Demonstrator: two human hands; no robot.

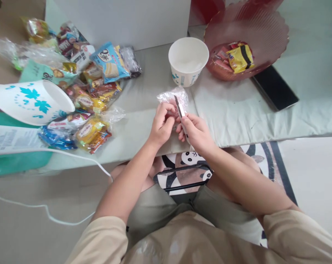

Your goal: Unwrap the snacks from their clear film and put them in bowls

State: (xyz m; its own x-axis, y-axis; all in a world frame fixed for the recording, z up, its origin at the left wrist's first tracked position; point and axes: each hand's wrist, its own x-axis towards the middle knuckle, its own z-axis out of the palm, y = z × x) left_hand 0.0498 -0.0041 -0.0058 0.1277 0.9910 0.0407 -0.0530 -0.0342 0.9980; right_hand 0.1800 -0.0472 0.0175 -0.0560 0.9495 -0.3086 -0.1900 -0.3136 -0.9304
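Note:
My right hand (197,132) is closed around a utility knife (180,110), its blade out and pointing away from me. Beside it, my left hand (162,124) pinches a clear, crinkled plastic wrapper (167,96). The knife overlaps the wrapper in view; whether the blade touches it I cannot tell. A pinkish tint shows through the plastic, but any contents are hidden by fingers. Just beyond both hands stands an upright white paper cup (186,77) with blue-green print.
Several wrapped snacks (92,93) lie heaped at left, beside a tipped paper cup (30,102). At right, a pink ribbed bowl (254,29) holds snack packets (240,58), with a black phone (276,88) against it. A white cable (80,154) hangs over the table's front edge.

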